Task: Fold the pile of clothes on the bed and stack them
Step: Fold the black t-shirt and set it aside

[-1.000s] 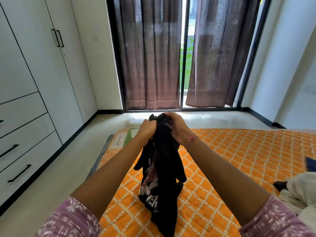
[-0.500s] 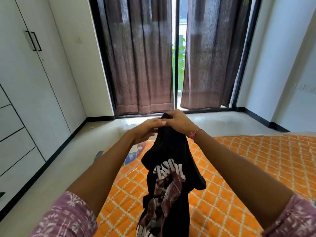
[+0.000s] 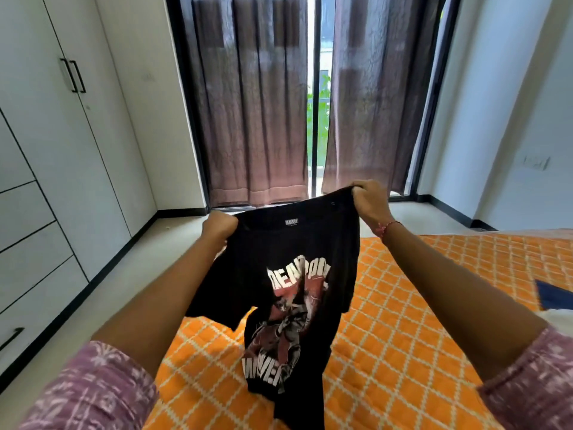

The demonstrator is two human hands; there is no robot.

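Two hands, left hand (image 3: 218, 226) and right hand (image 3: 370, 201), one black T-shirt (image 3: 288, 274), two curtains (image 3: 248, 103), one bed (image 3: 403, 305).

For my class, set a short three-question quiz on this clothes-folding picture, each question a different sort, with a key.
1. True or false: the black T-shirt lies flat on the orange quilt.
2. Multiple choice: the left hand grips the shirt at (a) the hem, (b) a shoulder, (c) the printed picture.
3. Fill in: the right hand wears a red ___ at the wrist.

Key: 1 false, it hangs from both hands; 2 b; 3 thread.
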